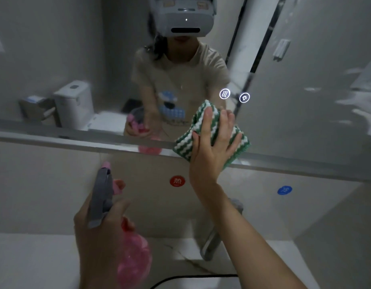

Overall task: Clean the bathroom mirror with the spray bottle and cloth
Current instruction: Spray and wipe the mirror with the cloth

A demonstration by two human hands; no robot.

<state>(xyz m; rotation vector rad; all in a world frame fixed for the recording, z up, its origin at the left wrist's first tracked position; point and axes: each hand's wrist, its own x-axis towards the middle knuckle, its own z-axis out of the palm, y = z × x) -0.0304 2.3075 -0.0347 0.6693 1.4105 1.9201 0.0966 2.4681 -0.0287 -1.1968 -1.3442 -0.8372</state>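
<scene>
The bathroom mirror (pixel 76 49) fills the upper half of the view and reflects me. My right hand (pixel 213 147) presses a green-and-white striped cloth (pixel 203 119) flat against the glass near the mirror's lower edge, fingers spread over it. My left hand (pixel 97 232) grips a spray bottle (pixel 103 197) with a grey trigger head and a pink body, held low over the counter with its nozzle pointing up toward the mirror.
Two lit touch icons (pixel 224 94) glow on the mirror just above the cloth. A red round sticker (pixel 177 181) and a blue one (pixel 284 190) sit on the wall below. A chrome tap (pixel 213 240) stands over the white counter (pixel 34 261) and basin rim.
</scene>
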